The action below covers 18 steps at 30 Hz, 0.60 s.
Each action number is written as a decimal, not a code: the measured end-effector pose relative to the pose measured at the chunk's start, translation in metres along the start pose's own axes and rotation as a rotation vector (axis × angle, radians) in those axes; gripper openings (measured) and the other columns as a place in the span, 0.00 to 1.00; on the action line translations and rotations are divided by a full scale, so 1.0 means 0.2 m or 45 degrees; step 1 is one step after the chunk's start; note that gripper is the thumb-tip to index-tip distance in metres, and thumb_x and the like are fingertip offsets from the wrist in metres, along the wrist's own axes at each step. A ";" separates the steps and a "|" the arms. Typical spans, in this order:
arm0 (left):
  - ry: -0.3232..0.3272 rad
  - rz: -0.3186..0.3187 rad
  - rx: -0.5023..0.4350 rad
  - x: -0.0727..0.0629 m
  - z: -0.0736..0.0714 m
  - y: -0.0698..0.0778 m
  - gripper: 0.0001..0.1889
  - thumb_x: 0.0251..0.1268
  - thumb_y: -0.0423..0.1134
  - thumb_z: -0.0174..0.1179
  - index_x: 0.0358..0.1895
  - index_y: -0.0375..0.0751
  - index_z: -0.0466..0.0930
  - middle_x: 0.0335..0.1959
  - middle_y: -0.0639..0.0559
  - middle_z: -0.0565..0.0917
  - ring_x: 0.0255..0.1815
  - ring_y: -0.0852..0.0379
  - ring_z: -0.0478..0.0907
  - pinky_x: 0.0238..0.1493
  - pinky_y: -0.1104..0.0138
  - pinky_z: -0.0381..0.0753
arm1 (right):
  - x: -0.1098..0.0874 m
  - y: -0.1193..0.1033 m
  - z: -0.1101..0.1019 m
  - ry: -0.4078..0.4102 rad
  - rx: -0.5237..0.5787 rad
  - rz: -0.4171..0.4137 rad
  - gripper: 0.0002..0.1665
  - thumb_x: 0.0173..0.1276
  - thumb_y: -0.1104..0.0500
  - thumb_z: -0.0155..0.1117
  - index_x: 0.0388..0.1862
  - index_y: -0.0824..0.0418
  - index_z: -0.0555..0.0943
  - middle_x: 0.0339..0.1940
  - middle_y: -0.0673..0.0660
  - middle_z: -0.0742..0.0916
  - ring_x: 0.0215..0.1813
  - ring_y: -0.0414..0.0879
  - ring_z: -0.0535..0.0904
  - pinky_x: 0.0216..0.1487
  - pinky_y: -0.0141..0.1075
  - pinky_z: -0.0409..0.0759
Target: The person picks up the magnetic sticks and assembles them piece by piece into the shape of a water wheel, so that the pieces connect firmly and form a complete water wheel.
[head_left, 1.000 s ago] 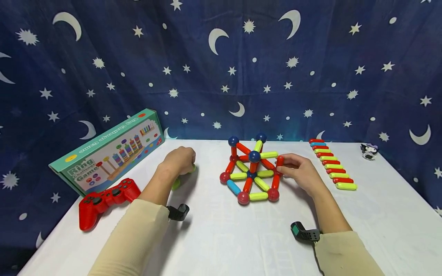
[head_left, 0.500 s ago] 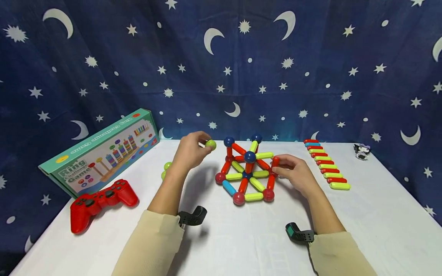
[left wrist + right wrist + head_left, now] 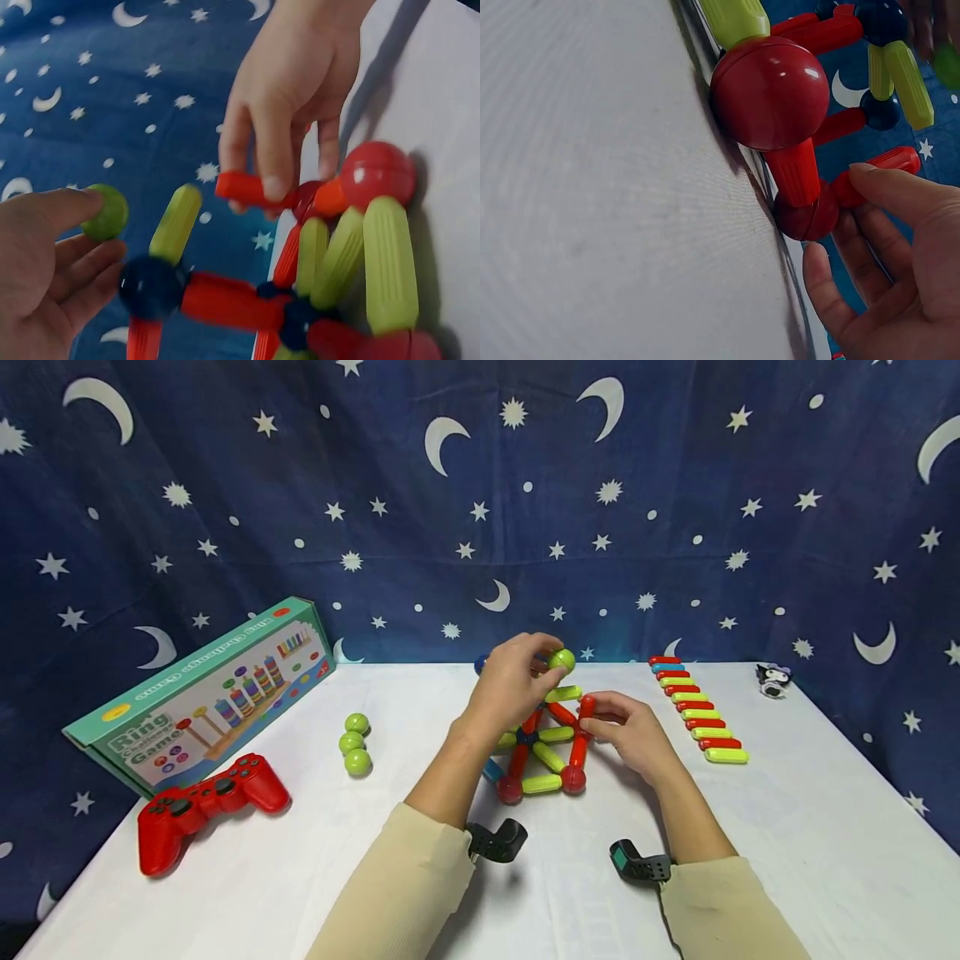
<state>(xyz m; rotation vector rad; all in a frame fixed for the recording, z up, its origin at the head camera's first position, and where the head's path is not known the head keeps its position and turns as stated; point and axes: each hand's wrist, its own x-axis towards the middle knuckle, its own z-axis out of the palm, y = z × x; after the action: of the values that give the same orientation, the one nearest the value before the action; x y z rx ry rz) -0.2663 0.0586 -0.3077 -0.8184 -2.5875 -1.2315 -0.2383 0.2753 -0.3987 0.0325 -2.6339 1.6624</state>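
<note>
My left hand (image 3: 513, 681) pinches a green ball (image 3: 562, 661) between thumb and fingers, above a built frame of magnetic rods and balls. In the left wrist view, that ball is apart from the free end of a yellow-green rod (image 3: 176, 223), which joins a dark blue ball (image 3: 152, 287). A short red rod (image 3: 885, 169) stands on a red ball (image 3: 810, 214) at the frame's right side. Thumb and fingers of my right hand (image 3: 633, 731) grip this rod. The left hand and forearm hide the frame's left part in the head view.
Three green balls (image 3: 351, 743) lie in a line on the white table, left of the frame. A red game controller (image 3: 210, 806) and a ring game box (image 3: 210, 689) are further left. At right, several rods (image 3: 699, 712) form a column near a small figurine (image 3: 772, 680).
My left hand has picked up a green ball from the left group and carried it right, over the frame. The right hand keeps its grip on the red rod.
</note>
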 end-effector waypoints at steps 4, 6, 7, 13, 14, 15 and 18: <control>-0.106 0.065 0.148 0.06 0.05 0.06 0.17 0.74 0.42 0.64 0.62 0.44 0.82 0.52 0.50 0.84 0.50 0.57 0.86 0.48 0.74 0.84 | 0.00 0.00 0.00 0.001 0.003 -0.016 0.27 0.73 0.57 0.68 0.69 0.62 0.77 0.61 0.66 0.85 0.66 0.60 0.80 0.53 0.36 0.86; -0.150 0.104 0.248 0.08 0.08 0.08 0.17 0.74 0.43 0.64 0.62 0.45 0.82 0.51 0.51 0.84 0.50 0.58 0.84 0.49 0.73 0.83 | 0.00 0.00 0.01 -0.003 -0.001 -0.029 0.26 0.73 0.58 0.68 0.68 0.62 0.78 0.61 0.66 0.86 0.66 0.60 0.80 0.52 0.35 0.85; -0.170 0.119 0.292 0.09 0.09 0.09 0.17 0.74 0.43 0.64 0.62 0.46 0.82 0.51 0.52 0.84 0.49 0.58 0.84 0.51 0.72 0.82 | 0.00 0.00 0.01 -0.009 0.002 -0.035 0.26 0.73 0.58 0.68 0.68 0.62 0.78 0.61 0.66 0.86 0.67 0.60 0.80 0.53 0.35 0.85; -0.216 0.158 0.452 0.13 0.15 0.12 0.14 0.74 0.43 0.63 0.59 0.48 0.84 0.47 0.53 0.84 0.44 0.58 0.81 0.50 0.67 0.82 | 0.00 0.00 0.00 -0.005 -0.015 -0.047 0.25 0.73 0.58 0.67 0.67 0.62 0.79 0.61 0.64 0.86 0.69 0.60 0.79 0.62 0.47 0.82; -0.218 0.153 0.453 0.13 0.17 0.12 0.14 0.74 0.42 0.63 0.59 0.49 0.84 0.47 0.54 0.84 0.45 0.58 0.80 0.50 0.67 0.82 | 0.00 0.00 0.00 0.000 -0.017 -0.039 0.25 0.73 0.58 0.67 0.67 0.62 0.79 0.61 0.64 0.86 0.69 0.60 0.78 0.64 0.49 0.81; -0.220 0.148 0.453 0.13 0.18 0.12 0.15 0.74 0.42 0.63 0.59 0.49 0.84 0.47 0.54 0.84 0.44 0.58 0.80 0.49 0.67 0.82 | 0.00 0.00 0.00 0.003 -0.021 -0.036 0.25 0.73 0.58 0.67 0.67 0.61 0.79 0.61 0.64 0.86 0.69 0.59 0.78 0.66 0.51 0.80; -0.228 0.134 0.462 0.12 0.20 0.12 0.15 0.73 0.42 0.64 0.59 0.49 0.84 0.47 0.54 0.83 0.44 0.59 0.80 0.49 0.68 0.82 | 0.00 0.00 0.00 0.002 -0.019 -0.023 0.25 0.73 0.57 0.67 0.67 0.62 0.79 0.61 0.64 0.86 0.70 0.59 0.78 0.67 0.52 0.79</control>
<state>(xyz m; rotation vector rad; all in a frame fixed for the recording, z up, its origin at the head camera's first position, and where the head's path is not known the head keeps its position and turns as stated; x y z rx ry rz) -0.2696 0.1106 -0.3088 -1.0060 -2.7447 -0.6565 -0.2377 0.2757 -0.3981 0.0547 -2.6366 1.6367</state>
